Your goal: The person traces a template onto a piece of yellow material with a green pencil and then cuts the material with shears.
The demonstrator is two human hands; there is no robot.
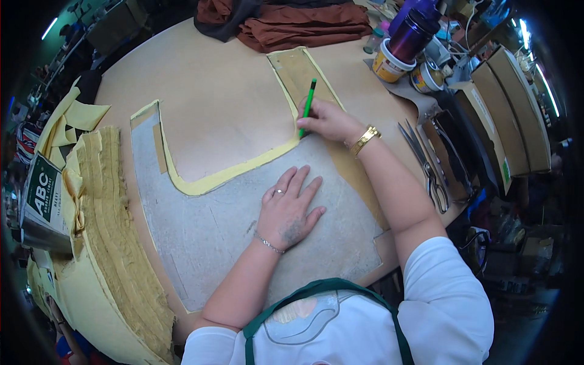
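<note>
A large grey pattern template (201,225) with a deep U-shaped cutout lies on the table, patched with brown strips along its right side. Pale yellow material (225,177) shows as a border past the cutout's edge. My left hand (291,204) lies flat on the template, fingers spread, below the curve. In my right hand (328,121) is a green pencil (309,100), held nearly upright. Its tip is down at the right side of the cutout, by the template's edge; my fingers partly hide the lower pencil.
Scissors (427,167) lie on the right, beside cardboard boxes (508,109). Tubs (389,64) and a purple tumbler (415,36) stand at the back right. Folded brown fabric (304,27) is at the far edge. Stacked yellow material (112,213) and a metal can (45,204) are on the left.
</note>
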